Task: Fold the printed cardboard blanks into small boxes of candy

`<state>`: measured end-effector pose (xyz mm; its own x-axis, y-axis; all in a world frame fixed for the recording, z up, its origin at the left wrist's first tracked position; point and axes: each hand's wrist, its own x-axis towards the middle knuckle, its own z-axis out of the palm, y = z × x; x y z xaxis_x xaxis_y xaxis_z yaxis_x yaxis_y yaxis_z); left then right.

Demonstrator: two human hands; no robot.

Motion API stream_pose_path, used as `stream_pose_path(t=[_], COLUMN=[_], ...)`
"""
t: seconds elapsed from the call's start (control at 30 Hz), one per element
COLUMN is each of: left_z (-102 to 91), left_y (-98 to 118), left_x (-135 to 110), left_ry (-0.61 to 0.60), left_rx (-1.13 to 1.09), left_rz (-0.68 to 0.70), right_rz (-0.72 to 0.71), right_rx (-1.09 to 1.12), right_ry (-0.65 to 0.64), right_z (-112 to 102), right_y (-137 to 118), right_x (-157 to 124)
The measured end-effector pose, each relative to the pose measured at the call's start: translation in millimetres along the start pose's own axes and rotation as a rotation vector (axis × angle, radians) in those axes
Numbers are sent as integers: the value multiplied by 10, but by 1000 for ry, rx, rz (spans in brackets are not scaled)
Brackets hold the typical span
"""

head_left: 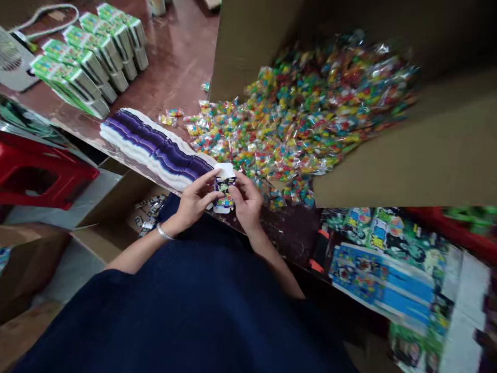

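My left hand [194, 199] and my right hand [245, 199] both grip a small printed paper box [224, 192], purple and white with a cartoon figure, held at the table's near edge. The fingers of each hand are curled round its sides. A silver bangle sits on my left wrist. Just beyond my hands lies a fanned row of flat purple-and-white box blanks [155, 147]. To the right spreads a large heap of small clear packets of coloured candy [306, 114], spilling from a tipped cardboard carton [427, 150].
Rows of green-and-white filled boxes [89, 57] stand at the far left of the brown table [174, 62]. A red plastic stool [42, 176] is at left. An open carton [128, 207] with small boxes sits below the table. Printed sheets [388, 259] lie at lower right.
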<state>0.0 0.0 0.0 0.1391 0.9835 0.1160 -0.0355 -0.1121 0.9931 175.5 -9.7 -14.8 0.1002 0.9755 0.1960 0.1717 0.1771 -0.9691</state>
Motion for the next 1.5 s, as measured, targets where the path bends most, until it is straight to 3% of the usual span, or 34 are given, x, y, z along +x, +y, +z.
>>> stream_pose_path(t=[0.23, 0.47, 0.6, 0.77, 1.0, 1.1, 1.27, 1.5], left_z=[-112, -39, -60, -98, -100, -106, -106, -61], left_y=[103, 99, 132, 175, 213, 225, 217, 177], left_x=[72, 89, 72, 51, 20, 15, 33, -16], left_ry=[-223, -24, -55, -55, -146, -169, -120, -140], left_rx=[26, -97, -78, 51, 14, 6, 7, -9], left_rz=[-135, -108, -129, -64, -132, -179, -160, -230], right_rz=[-95, -30, -33, 203, 271, 233, 20, 16], right_rx=[-66, 127, 205, 191, 183, 127, 5, -7], right_ry=[-15, 34, -92, -193, -204, -193, -173, -150], right_z=[2, 82, 57, -45, -131, -130, -134, -128], right_y=[-40, -142, -253, -317, -250, -286, -307, -121], right_x=[57, 158, 241, 340, 454, 424, 252, 11])
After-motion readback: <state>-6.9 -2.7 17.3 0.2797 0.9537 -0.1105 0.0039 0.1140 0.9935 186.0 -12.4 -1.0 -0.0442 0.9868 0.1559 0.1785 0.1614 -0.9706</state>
